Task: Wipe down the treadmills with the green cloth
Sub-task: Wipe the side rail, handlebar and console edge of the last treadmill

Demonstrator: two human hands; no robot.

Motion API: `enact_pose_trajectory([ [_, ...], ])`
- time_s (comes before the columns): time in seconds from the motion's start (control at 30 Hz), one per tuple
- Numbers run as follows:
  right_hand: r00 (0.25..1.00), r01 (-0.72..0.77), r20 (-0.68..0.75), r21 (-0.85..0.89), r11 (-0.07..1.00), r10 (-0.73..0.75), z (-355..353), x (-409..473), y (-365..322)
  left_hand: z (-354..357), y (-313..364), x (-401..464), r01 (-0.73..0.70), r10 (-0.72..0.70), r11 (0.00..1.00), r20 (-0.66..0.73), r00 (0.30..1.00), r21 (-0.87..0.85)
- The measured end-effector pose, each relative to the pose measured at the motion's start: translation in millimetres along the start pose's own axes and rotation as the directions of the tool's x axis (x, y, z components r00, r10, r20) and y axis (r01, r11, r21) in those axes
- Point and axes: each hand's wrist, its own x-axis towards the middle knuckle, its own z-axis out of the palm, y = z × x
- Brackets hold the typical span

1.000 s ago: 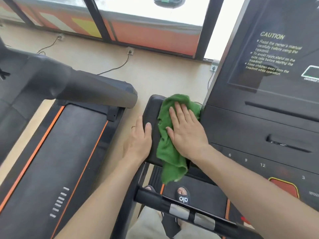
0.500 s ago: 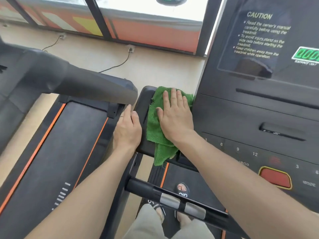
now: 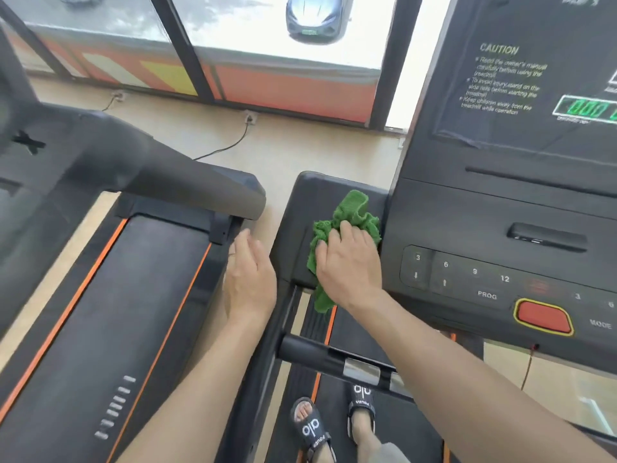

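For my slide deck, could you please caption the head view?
Right hand bunches the green cloth on a treadmill's side panel; left hand hangs free.

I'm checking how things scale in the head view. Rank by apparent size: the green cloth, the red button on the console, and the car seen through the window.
Largest to smallest, as they look:
1. green cloth, partly under the right hand
2. car and red button: too alike to rank, and the car is cut off by the frame's top edge and far away.

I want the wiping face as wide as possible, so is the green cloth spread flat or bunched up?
Bunched up. The green cloth rises in folds on the armrest, gathered under the right hand.
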Motion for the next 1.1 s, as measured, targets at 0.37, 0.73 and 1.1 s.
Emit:
enact_pose_trajectory([
  [0.37, 0.984, 0.098, -0.104, -0.345, 0.934, -0.141, -14.3, -8.2, 34.5, 6.8, -20.2, -33.2, 0.001, -0.017, 0.967, 0.062, 0.998, 0.256],
  [0.73, 0.975, 0.081, -0.126, -0.556, 0.827, -0.181, -30.7, 65.7, 57.8, 9.5, -24.6, -29.9, -0.045, 0.03, 0.967, 0.061, 0.998, 0.252],
  [1.1, 0.974, -0.088, -0.227, -0.335, 0.938, 0.01, -15.8, -41.8, 6.4, 7.6, -23.4, -31.2, -0.03, 0.016, 0.974, 0.067, 0.998, 0.224],
])
